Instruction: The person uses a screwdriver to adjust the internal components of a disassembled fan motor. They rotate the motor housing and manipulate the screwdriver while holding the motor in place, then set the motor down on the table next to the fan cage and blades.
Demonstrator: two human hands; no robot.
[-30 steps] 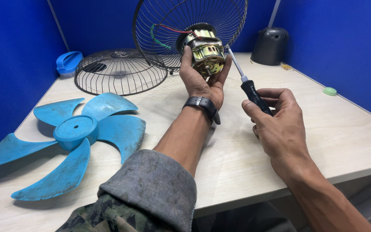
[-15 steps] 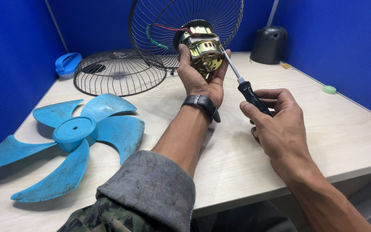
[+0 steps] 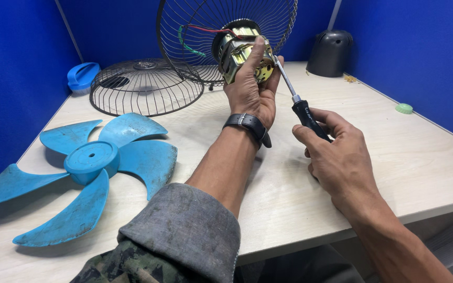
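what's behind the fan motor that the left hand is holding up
Directly behind the fan motor stands the rear wire guard, with red and green wires running across it. The left hand covers the motor's near side, so what fastens them is hidden.

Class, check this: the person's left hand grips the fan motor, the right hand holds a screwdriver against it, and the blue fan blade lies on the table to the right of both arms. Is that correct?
Not quite. In the head view the left hand grips the fan motor and the right hand holds the screwdriver to it, but the blue fan blade lies on the table to the left of both arms.
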